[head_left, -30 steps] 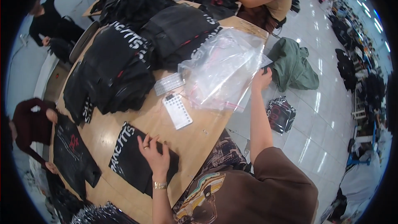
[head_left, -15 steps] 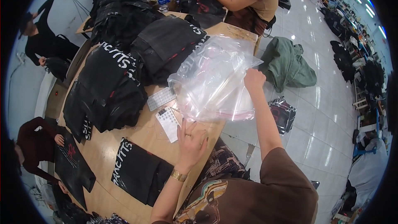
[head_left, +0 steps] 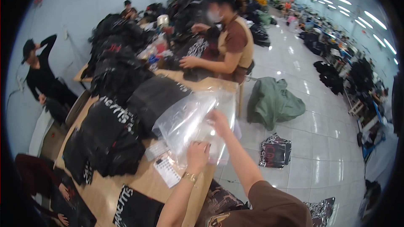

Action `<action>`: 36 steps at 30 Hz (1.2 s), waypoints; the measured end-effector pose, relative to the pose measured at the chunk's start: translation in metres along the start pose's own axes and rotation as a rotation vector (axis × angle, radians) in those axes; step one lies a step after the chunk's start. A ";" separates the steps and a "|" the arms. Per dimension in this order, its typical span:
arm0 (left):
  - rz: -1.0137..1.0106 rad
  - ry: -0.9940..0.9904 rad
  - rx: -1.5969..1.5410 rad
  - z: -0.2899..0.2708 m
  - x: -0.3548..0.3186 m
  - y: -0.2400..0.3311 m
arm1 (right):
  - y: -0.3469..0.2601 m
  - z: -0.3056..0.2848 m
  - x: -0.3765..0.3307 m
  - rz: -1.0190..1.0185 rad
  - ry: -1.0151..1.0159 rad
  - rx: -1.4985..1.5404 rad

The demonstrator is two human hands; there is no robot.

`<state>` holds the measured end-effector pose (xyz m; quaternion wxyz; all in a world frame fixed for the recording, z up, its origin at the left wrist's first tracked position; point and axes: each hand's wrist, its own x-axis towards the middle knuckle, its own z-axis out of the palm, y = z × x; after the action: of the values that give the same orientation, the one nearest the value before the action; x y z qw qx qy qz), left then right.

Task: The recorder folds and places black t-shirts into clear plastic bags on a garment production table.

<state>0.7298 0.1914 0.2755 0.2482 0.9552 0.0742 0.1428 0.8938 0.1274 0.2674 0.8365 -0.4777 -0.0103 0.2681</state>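
Observation:
Clear plastic bags (head_left: pixel 176 115) lie in a loose, shiny pile on the wooden table's right side, partly over folded black garments. My left hand (head_left: pixel 198 156), with a gold watch at the wrist, is closed at the near edge of the bags, its fingers curled on the film. Over the middle of the pile is my right hand (head_left: pixel 219 122); motion blur smears its fingers against the plastic. A white sticker sheet (head_left: pixel 167 171) lies left of my left hand, with a second sheet (head_left: pixel 155 150) beside it. Nearer me rests a folded black garment (head_left: pixel 136 205) with white print.
Stacks of black garments (head_left: pixel 105 143) cover the table's left side. A co-worker (head_left: pixel 231 46) sits beyond the far end; another person's hand (head_left: pixel 64 191) touches a black garment at lower left. On the tiled floor lie a green cloth heap (head_left: pixel 273 103) and packed garments (head_left: pixel 275 151).
The view has tilted upward. My left hand has moved from beside the bags onto their near edge, its fingers curling. My right hand has come from their right edge toward the middle.

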 end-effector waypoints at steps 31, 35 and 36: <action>0.001 -0.225 0.039 -0.024 0.016 0.026 | 0.030 -0.047 0.013 -0.008 0.234 -0.376; -0.166 -0.208 0.180 0.008 -0.006 0.006 | 0.004 -0.021 0.001 -0.144 0.080 -0.519; -0.215 -0.242 0.154 0.006 -0.001 0.000 | -0.003 -0.015 0.003 -0.200 0.045 -0.510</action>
<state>0.7307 0.1890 0.2702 0.1951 0.9682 0.1563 -0.0064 0.9019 0.1154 0.2608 0.7114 -0.6754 -0.1062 0.1625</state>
